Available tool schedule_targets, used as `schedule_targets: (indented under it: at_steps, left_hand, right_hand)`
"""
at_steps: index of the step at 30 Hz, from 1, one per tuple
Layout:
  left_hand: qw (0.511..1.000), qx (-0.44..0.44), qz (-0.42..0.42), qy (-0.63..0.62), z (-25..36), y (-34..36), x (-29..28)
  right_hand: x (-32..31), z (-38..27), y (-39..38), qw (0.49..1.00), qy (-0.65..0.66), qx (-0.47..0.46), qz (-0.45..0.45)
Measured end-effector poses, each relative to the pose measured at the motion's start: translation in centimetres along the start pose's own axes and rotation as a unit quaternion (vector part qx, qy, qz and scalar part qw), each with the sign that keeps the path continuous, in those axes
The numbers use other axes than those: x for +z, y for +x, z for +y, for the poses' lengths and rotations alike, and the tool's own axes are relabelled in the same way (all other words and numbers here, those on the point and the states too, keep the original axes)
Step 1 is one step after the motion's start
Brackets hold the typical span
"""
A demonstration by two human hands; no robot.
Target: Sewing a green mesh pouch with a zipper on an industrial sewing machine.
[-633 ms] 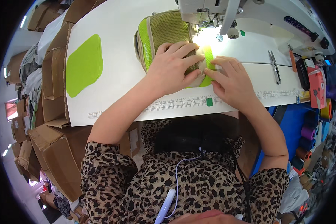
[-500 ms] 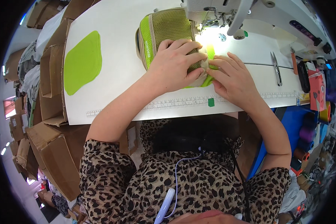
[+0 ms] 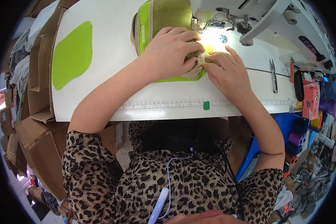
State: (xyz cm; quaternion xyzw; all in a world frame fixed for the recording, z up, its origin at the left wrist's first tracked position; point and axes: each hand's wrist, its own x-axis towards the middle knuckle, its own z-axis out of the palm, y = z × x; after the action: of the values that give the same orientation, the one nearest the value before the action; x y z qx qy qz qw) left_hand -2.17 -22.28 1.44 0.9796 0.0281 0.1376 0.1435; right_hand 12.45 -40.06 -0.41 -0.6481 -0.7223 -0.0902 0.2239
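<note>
A lime-green and olive mesh pouch [image 3: 164,18] lies on the white sewing table [image 3: 112,74], its right end under the sewing machine's head [image 3: 235,15]. My left hand [image 3: 171,52] presses down on the pouch, fingers curled over its near edge. My right hand [image 3: 226,72] pinches the pouch's beige and green seam just in front of the lit needle area [image 3: 216,39]. Both hands touch each other at the seam.
A loose lime-green fabric panel [image 3: 71,54] lies at the table's left. Thread snips [image 3: 273,74] rest to the right. A ruler strip with a green mark [image 3: 206,105] runs along the front edge. Cardboard boxes [image 3: 33,112] stand left; thread cones [image 3: 298,138] right.
My view has shifted, so the table looks closer. My right hand has moved up toward the needle and my left fingers have curled tighter over the pouch's edge.
</note>
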Motion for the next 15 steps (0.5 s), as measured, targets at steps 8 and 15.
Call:
schedule_targets:
  at_steps: [8, 15]
  left_hand:
    - [1.0, -0.01, 0.01, -0.008, -0.7, 0.9, 0.7]
    - [0.999, 0.01, 0.03, -0.013, -1.7, 1.2, 0.9]
  right_hand:
    - [-0.1, 1.1, 0.9, 1.0, -0.003, 0.008, 0.003]
    - [0.5, 1.6, 1.7, 1.0, -0.005, 0.01, 0.011]
